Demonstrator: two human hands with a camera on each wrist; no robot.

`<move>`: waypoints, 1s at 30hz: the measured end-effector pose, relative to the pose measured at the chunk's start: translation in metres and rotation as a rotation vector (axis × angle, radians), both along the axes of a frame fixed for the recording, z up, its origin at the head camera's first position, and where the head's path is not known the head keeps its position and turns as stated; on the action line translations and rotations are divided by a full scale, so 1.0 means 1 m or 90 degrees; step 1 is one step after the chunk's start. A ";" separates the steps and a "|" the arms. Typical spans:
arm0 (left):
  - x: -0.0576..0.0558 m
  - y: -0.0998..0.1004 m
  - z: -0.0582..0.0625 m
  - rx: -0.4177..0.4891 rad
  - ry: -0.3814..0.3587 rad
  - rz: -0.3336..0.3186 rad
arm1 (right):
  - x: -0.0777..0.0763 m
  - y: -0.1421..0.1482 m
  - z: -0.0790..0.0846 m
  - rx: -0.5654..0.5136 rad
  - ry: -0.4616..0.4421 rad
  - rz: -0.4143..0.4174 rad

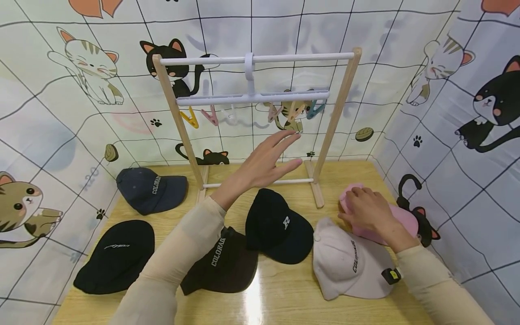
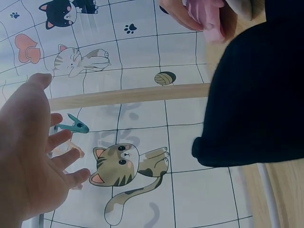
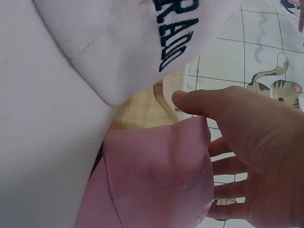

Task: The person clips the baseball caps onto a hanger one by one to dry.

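Observation:
My left hand (image 1: pixel 266 158) is raised in front of a wooden rack (image 1: pixel 338 108), fingers extended and holding nothing. It is just below the pastel clips of a white hanger (image 1: pixel 211 99) hooked on the rack's top bar. A teal clip (image 2: pixel 76 125) appears beyond its fingers in the left wrist view. Over at the right, my right hand (image 1: pixel 371 210) reaches over a pink cap (image 1: pixel 406 221). In the right wrist view, the thumb is apart from the pink cap (image 3: pixel 156 166) while the fingers extend behind its crown. A pale pink cap (image 1: pixel 335 255) lies close beside it.
A black cap (image 1: pixel 266 221) and a dark brown cap (image 1: pixel 239 271) lie mid-table. On the left are a navy cap (image 1: pixel 140 189) and another black cap (image 1: pixel 122 253). Cat-print cloth (image 1: pixel 252 31) surrounds the wooden table (image 1: pixel 284 298). The rack's feet stand near the back.

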State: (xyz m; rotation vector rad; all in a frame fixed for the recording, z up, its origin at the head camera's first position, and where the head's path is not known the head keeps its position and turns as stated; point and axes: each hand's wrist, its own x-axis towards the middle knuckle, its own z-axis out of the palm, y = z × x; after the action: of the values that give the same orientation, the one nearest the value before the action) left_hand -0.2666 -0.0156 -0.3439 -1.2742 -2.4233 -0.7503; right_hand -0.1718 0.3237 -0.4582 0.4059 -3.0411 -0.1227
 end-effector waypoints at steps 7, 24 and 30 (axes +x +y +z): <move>-0.006 0.016 0.008 0.038 -0.063 0.004 | 0.000 0.000 -0.005 0.015 0.026 -0.001; -0.017 0.051 0.020 0.127 -0.168 0.059 | 0.000 -0.015 -0.002 0.006 0.112 -0.016; -0.018 0.064 0.024 0.122 -0.203 0.081 | -0.004 -0.019 -0.003 0.003 0.146 -0.015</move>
State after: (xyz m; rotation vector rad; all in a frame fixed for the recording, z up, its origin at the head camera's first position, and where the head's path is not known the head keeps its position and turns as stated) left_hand -0.2845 0.0482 -0.3201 -0.9799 -2.5670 -1.1947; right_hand -0.1759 0.3050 -0.4616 0.3310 -2.8213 -0.1654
